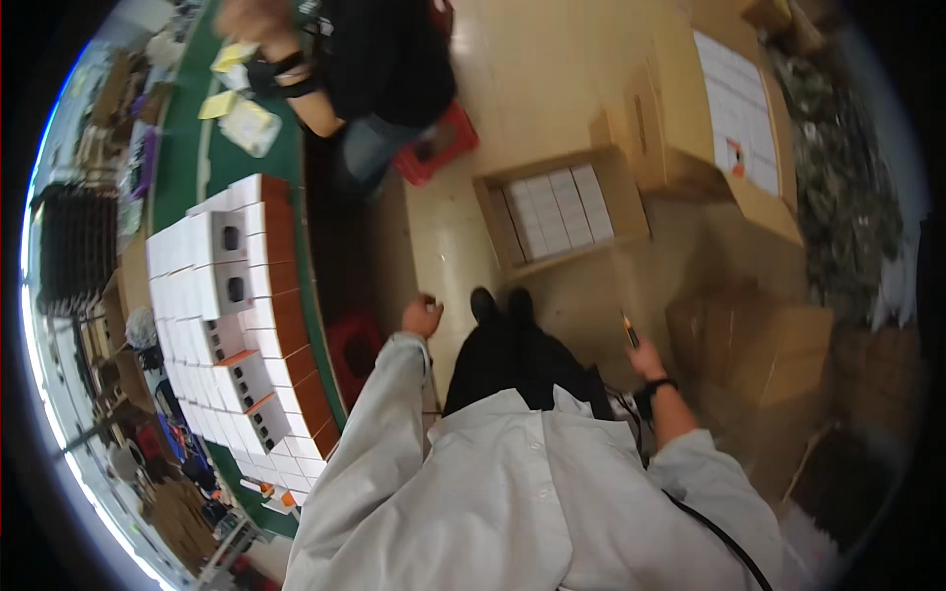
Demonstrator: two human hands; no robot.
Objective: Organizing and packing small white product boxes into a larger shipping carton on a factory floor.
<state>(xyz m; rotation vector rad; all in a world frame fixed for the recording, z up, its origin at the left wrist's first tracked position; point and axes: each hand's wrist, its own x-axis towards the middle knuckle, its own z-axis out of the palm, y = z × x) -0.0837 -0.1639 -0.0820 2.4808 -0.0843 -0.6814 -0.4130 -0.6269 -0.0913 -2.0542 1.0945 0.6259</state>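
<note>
I'm looking straight down my own white coat. My right hand [647, 362] is closed around a small knife [630, 330], its orange-tipped blade pointing away from me toward the floor. My left hand [422, 317] is curled into a loose fist and holds nothing that I can see, hanging between the bench [313, 295] and my shoes.

My read is that I'm between cuts, knife at the ready while walking among cartons. Any further cut would call for a shallow, steady blade along a seam, so the packs inside aren't scored.

Ahead of my feet, an open cardboard box [562, 210] sits on the floor, filled with neat rows of white packs lying flat. Beyond it to the right is a bigger carton [680, 118] with a white label sheet on its side; whether it's sealed I can't tell. Plain brown cartons [764, 345] stand near my right hand, blurred.

On the bench, white small boxes [232, 295] with orange sides are stacked in a tight block. A co-worker's hand [251, 20] handles yellow slips at the far end.
</note>
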